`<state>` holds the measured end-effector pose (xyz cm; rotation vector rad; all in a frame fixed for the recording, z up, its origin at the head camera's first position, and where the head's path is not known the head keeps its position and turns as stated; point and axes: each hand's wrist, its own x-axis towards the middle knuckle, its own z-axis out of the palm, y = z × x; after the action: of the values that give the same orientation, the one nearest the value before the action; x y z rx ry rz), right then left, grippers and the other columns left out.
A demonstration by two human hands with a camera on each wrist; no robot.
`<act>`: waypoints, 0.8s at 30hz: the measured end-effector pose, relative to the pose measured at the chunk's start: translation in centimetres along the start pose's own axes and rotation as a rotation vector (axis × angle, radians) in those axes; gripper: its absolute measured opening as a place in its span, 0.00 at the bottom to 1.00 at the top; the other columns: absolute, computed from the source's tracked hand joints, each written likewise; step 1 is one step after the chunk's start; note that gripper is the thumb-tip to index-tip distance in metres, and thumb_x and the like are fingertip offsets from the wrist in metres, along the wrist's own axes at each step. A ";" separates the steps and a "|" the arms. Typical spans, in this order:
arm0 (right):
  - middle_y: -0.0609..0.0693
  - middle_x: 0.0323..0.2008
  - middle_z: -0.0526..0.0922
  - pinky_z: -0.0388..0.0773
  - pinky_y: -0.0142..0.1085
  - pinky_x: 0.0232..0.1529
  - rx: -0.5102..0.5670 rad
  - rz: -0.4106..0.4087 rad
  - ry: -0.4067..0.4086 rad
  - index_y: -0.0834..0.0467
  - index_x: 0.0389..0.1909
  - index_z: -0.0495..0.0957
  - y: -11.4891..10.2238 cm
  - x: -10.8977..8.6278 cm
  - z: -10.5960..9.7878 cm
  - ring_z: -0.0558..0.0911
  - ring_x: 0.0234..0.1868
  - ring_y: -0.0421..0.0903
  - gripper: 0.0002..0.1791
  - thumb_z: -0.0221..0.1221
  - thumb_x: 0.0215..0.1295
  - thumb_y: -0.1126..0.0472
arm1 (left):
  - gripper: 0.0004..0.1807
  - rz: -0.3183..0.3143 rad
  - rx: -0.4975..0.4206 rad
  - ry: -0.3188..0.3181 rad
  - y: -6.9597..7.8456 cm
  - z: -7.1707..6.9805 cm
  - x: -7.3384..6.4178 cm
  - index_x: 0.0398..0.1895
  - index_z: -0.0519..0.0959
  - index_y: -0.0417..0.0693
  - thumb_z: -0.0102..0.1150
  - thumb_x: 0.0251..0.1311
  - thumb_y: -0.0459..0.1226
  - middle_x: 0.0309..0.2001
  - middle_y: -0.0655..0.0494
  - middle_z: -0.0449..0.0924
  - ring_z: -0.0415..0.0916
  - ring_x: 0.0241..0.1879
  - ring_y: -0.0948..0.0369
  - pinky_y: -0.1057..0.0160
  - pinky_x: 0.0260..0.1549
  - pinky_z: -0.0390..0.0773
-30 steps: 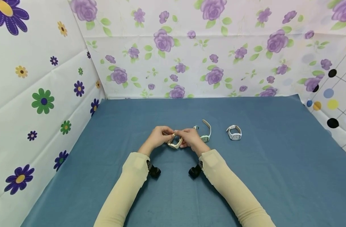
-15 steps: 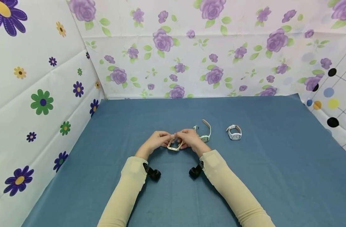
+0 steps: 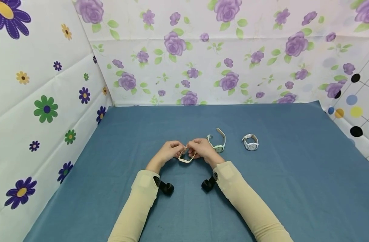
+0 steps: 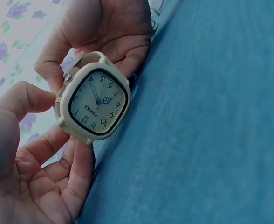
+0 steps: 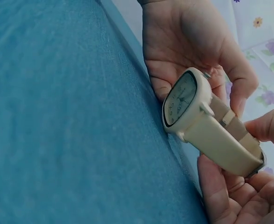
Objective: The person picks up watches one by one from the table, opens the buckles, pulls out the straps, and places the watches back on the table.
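Blue cloth point(image 3: 278, 188) spread wide, flowered walls point(image 3: 232, 50) round it. Right of the hands, two white watches: one point(image 3: 250, 142) already buckled into a loop, one point(image 3: 218, 141) lying unfastened. At centre, cream watch point(image 3: 186, 156) pinched low over the cloth by left hand point(image 3: 167, 151) and right hand point(image 3: 202, 148), fingertips clamped on its strap. Clasp hidden, so fastening apparently under way; the unfastened one likely left.
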<state>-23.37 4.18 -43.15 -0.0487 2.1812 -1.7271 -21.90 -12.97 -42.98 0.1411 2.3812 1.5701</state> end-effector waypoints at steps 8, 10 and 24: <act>0.48 0.18 0.77 0.76 0.31 0.21 0.023 0.010 0.009 0.59 0.27 0.79 0.1 0.2 -0.1 0.78 0.19 0.40 0.11 0.52 0.65 0.60 | 0.12 0.016 -0.020 -0.009 0.0 0.1 -0.3 0.37 0.80 0.40 0.49 0.68 0.38 0.35 0.50 0.80 0.77 0.32 0.62 0.62 0.37 0.81; 0.48 0.18 0.76 0.76 0.31 0.21 0.037 0.010 0.017 0.60 0.28 0.79 0.2 0.2 -0.1 0.77 0.19 0.40 0.11 0.52 0.66 0.60 | 0.12 0.021 -0.029 -0.023 -0.1 0.1 -0.3 0.37 0.80 0.39 0.49 0.68 0.38 0.35 0.50 0.80 0.77 0.32 0.62 0.62 0.37 0.82; 0.48 0.20 0.76 0.77 0.30 0.21 0.085 0.002 0.037 0.62 0.31 0.79 0.3 0.4 0.2 0.78 0.20 0.39 0.12 0.50 0.68 0.61 | 0.11 0.019 -0.094 -0.053 -0.9 -0.3 -0.1 0.37 0.80 0.36 0.51 0.65 0.35 0.36 0.48 0.81 0.79 0.31 0.62 0.61 0.38 0.83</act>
<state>-23.60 4.00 -43.55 0.0068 2.1296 -1.8317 -21.80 -13.57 -43.67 0.1849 2.2679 1.6618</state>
